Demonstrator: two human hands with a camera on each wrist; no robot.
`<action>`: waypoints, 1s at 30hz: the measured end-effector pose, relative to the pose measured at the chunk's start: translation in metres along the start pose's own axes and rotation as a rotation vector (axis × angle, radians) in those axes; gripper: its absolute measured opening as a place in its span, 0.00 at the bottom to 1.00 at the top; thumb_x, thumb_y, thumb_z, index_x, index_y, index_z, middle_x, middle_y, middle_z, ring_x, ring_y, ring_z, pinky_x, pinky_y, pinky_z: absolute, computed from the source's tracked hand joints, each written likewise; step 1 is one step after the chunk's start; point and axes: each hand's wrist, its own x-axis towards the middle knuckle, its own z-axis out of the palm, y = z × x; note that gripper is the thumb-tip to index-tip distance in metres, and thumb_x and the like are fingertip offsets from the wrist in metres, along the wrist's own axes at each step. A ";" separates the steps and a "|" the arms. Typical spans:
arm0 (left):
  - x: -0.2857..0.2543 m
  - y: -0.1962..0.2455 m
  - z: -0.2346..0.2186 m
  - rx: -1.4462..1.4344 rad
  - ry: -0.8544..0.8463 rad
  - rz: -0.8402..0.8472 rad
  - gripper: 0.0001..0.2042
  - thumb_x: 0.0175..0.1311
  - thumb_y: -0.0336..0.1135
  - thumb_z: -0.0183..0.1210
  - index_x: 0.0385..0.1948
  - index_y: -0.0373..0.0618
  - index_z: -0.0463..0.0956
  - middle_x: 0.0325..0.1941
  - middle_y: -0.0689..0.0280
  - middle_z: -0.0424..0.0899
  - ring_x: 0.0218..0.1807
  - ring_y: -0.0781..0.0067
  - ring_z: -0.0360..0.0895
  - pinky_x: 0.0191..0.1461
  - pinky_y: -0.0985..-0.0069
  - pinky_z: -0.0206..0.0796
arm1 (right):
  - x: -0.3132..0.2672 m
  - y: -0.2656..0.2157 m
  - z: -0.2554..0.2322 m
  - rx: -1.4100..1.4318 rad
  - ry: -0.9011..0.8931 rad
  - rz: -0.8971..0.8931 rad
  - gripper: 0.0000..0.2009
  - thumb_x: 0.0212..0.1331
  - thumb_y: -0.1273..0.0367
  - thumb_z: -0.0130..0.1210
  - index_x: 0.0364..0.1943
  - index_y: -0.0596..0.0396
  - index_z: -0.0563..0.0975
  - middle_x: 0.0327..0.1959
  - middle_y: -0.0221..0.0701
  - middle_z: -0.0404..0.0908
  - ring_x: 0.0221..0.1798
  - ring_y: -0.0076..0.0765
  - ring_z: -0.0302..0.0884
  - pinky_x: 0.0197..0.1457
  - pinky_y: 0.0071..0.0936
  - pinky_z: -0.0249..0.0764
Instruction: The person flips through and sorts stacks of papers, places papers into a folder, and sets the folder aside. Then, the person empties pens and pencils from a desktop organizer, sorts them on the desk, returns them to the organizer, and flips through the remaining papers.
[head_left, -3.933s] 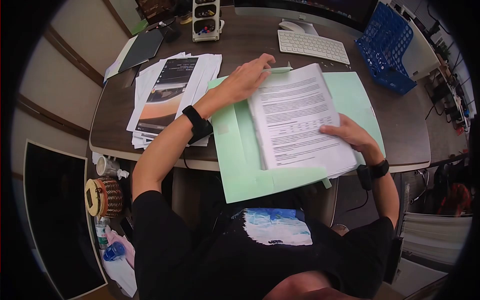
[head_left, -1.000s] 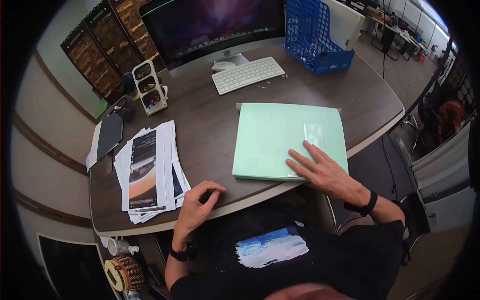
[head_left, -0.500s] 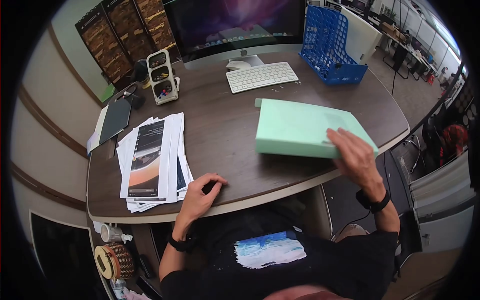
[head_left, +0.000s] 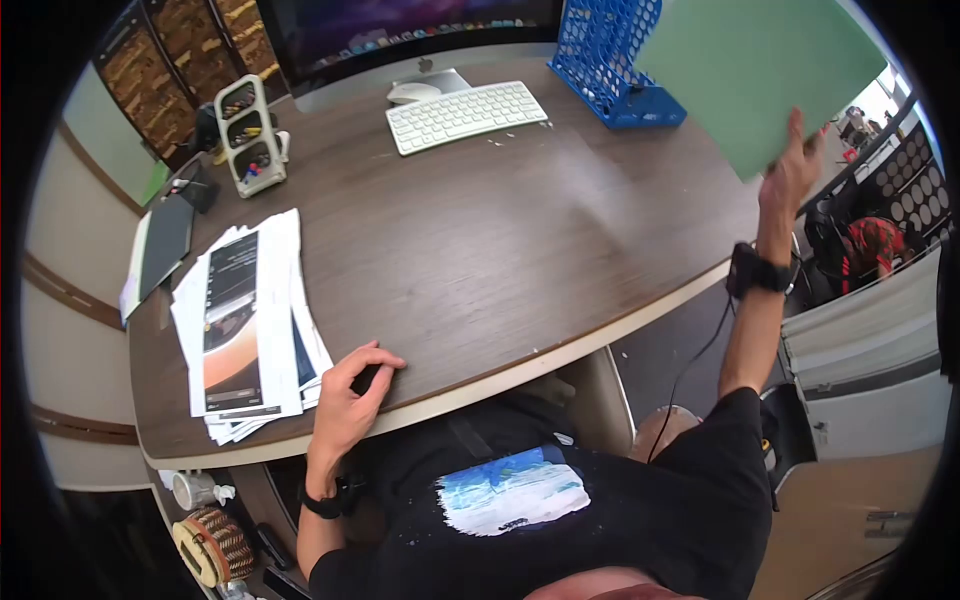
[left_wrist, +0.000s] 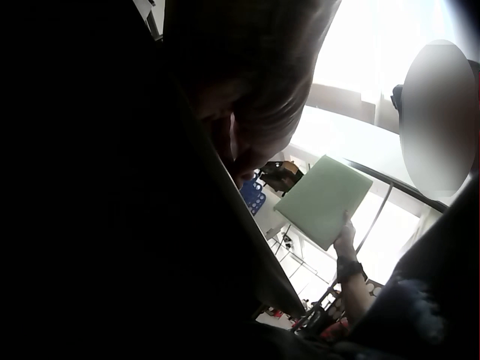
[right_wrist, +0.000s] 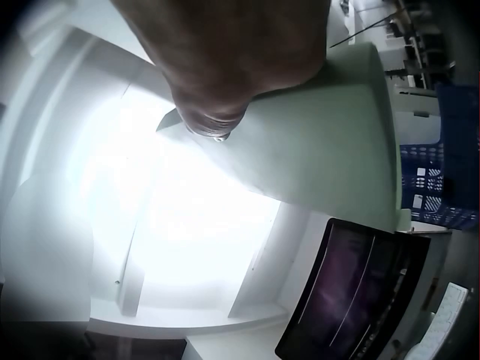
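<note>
My right hand (head_left: pixel 788 185) grips the lower corner of a pale green file folder (head_left: pixel 760 80) and holds it raised above the desk's right side. The folder is closed and tilted, its top edge cut off in the head view. From the right wrist, the hand (right_wrist: pixel 232 60) is seen on the folder's edge (right_wrist: pixel 330 142), thumb against one face. A blue perforated file rack (head_left: pixel 640 105) stands just left of the folder, partly overlapped by it. My left hand (head_left: pixel 352 395) rests at the desk's front edge, fingers loosely curled, holding nothing.
Beside the left hand lies a stack of printed papers (head_left: pixel 280 340). A white keyboard (head_left: pixel 467 117) and mouse (head_left: pixel 413 92) sit before the monitor (head_left: pixel 400 30). At the back left stands a pen organizer (head_left: pixel 250 140); a dark folder (head_left: pixel 167 240) lies nearer the left edge.
Papers showed inside the open folder earliest; later it lay closed on the desk. My right hand has since lifted it up and rightward. The left hand stays at the desk edge.
</note>
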 end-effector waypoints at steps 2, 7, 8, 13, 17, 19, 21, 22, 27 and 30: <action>0.002 0.004 -0.001 -0.026 -0.021 -0.014 0.05 0.72 0.22 0.61 0.43 0.37 0.86 0.43 0.61 0.93 0.49 0.62 0.90 0.82 0.50 0.66 | 0.025 0.029 0.007 0.181 -0.036 0.039 0.20 0.73 0.70 0.69 0.62 0.65 0.76 0.58 0.35 0.85 0.57 0.31 0.85 0.58 0.31 0.83; 0.001 0.005 -0.003 -0.001 -0.041 -0.047 0.05 0.69 0.20 0.63 0.41 0.38 0.86 0.44 0.62 0.93 0.51 0.59 0.90 0.81 0.47 0.66 | 0.054 0.072 0.042 0.154 0.019 -0.001 0.22 0.72 0.71 0.70 0.62 0.67 0.73 0.58 0.37 0.84 0.59 0.34 0.85 0.61 0.31 0.83; 0.001 0.005 -0.003 -0.009 -0.034 -0.052 0.05 0.69 0.20 0.63 0.41 0.38 0.86 0.44 0.62 0.93 0.51 0.59 0.90 0.81 0.47 0.66 | 0.058 0.081 0.049 0.160 0.016 -0.025 0.23 0.72 0.71 0.70 0.62 0.69 0.73 0.58 0.38 0.84 0.58 0.34 0.85 0.63 0.31 0.83; 0.004 0.006 0.000 0.050 0.026 -0.026 0.06 0.67 0.18 0.65 0.41 0.39 0.85 0.43 0.61 0.93 0.51 0.58 0.91 0.75 0.50 0.74 | 0.081 0.120 0.080 0.088 -0.007 -0.047 0.24 0.71 0.67 0.72 0.61 0.67 0.75 0.57 0.38 0.85 0.57 0.34 0.85 0.62 0.29 0.81; 0.004 0.001 -0.001 0.072 0.058 -0.009 0.08 0.65 0.16 0.66 0.42 0.39 0.85 0.43 0.61 0.93 0.50 0.56 0.91 0.70 0.53 0.80 | 0.091 0.141 0.102 -0.143 -0.010 -0.090 0.22 0.72 0.65 0.71 0.60 0.64 0.77 0.57 0.37 0.86 0.56 0.30 0.85 0.59 0.26 0.80; 0.005 0.002 -0.002 0.087 0.055 -0.011 0.08 0.64 0.16 0.65 0.41 0.38 0.85 0.42 0.59 0.93 0.49 0.56 0.91 0.69 0.53 0.80 | 0.102 0.164 0.106 -0.147 -0.012 -0.089 0.24 0.71 0.62 0.73 0.60 0.65 0.77 0.56 0.39 0.87 0.56 0.32 0.85 0.60 0.27 0.80; 0.004 0.001 -0.002 0.088 0.056 -0.019 0.08 0.63 0.16 0.65 0.41 0.38 0.85 0.42 0.58 0.93 0.48 0.55 0.91 0.69 0.51 0.79 | 0.107 0.180 0.114 -0.150 -0.016 -0.090 0.28 0.70 0.60 0.74 0.61 0.67 0.76 0.56 0.41 0.87 0.57 0.34 0.86 0.61 0.28 0.79; 0.005 0.001 -0.004 0.086 0.041 -0.008 0.09 0.63 0.15 0.64 0.41 0.38 0.85 0.42 0.58 0.93 0.48 0.55 0.91 0.69 0.52 0.80 | 0.108 0.188 0.118 -0.158 -0.027 -0.072 0.28 0.69 0.58 0.74 0.61 0.67 0.77 0.57 0.42 0.87 0.57 0.34 0.86 0.62 0.28 0.79; 0.005 -0.002 -0.008 0.081 0.030 -0.024 0.10 0.61 0.14 0.64 0.40 0.38 0.86 0.41 0.58 0.93 0.48 0.54 0.91 0.66 0.55 0.82 | 0.104 0.235 0.136 -0.228 -0.001 0.008 0.28 0.70 0.60 0.74 0.62 0.67 0.76 0.57 0.40 0.86 0.57 0.31 0.84 0.62 0.27 0.79; 0.006 -0.003 -0.009 0.065 0.027 -0.041 0.11 0.59 0.14 0.65 0.40 0.38 0.87 0.42 0.59 0.93 0.48 0.54 0.92 0.64 0.57 0.84 | 0.088 0.263 0.138 -0.307 -0.024 0.005 0.34 0.68 0.54 0.73 0.63 0.71 0.76 0.58 0.46 0.86 0.59 0.40 0.85 0.63 0.33 0.79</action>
